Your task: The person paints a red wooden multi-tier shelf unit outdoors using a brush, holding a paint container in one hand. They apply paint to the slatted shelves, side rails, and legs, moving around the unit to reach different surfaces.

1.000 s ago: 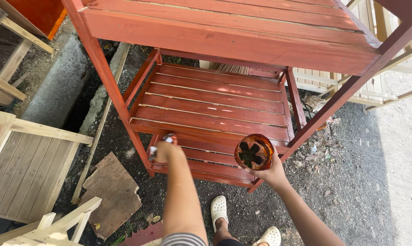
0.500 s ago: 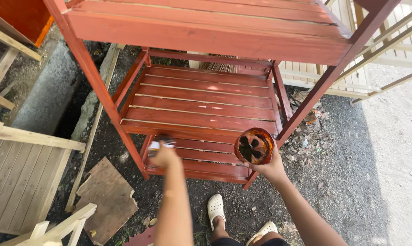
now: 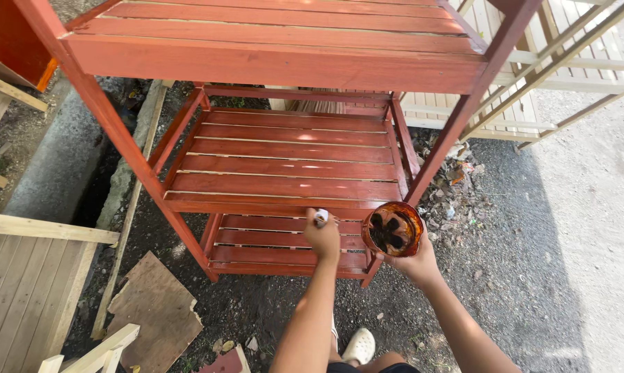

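Observation:
My left hand (image 3: pixel 323 240) is closed around a brush with a pale handle (image 3: pixel 321 216), its tip against the front rail of the middle shelf of a red-brown slatted wooden rack (image 3: pixel 284 169). The bristles are hidden behind my fingers. Close to its right, my right hand (image 3: pixel 414 264) holds a small round container (image 3: pixel 393 230) with dark red-brown stain inside, next to the rack's front right leg. The rack's top shelf (image 3: pixel 277 65) and lowest shelf (image 3: pixel 284 242) have the same stained colour.
Unpainted pale wooden frames lie at the left (image 3: pixel 29 276) and stand behind the rack at the right (image 3: pixel 560 76). A flat board scrap (image 3: pixel 156 307) lies on the dirt. Litter sits by the right leg (image 3: pixel 457 193). My white shoe (image 3: pixel 360 345) shows below.
My left hand with the brush has slid to the right along the front rail, ending close to the container. My right hand and the container have barely moved.

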A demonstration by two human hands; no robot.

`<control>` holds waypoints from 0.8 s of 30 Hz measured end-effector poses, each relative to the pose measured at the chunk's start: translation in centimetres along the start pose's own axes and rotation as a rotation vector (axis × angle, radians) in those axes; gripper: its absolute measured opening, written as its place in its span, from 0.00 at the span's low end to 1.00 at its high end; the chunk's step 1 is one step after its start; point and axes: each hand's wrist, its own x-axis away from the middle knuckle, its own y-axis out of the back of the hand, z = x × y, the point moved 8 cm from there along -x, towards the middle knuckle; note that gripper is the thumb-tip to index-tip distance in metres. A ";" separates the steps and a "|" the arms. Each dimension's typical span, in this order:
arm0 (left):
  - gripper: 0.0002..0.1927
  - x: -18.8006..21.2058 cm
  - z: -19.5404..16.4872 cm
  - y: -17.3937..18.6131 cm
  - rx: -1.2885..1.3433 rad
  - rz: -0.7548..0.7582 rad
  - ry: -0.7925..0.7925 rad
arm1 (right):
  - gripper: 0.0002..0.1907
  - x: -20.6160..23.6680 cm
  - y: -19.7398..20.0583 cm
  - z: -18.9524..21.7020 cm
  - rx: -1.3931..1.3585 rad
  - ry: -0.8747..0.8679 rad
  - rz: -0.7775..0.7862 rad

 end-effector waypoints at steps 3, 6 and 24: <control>0.13 1.8 2.1 0.2 0.059 -0.124 0.102 | 0.50 0.7 2.4 -0.3 0.040 -0.049 -0.050; 0.10 -0.8 -0.9 6.4 0.080 -0.353 -0.226 | 0.52 1.2 4.5 -0.3 -0.013 -0.015 -0.058; 0.08 13.3 0.9 -13.9 -0.334 0.276 -0.417 | 0.50 7.3 14.1 -2.5 0.023 -0.007 -0.163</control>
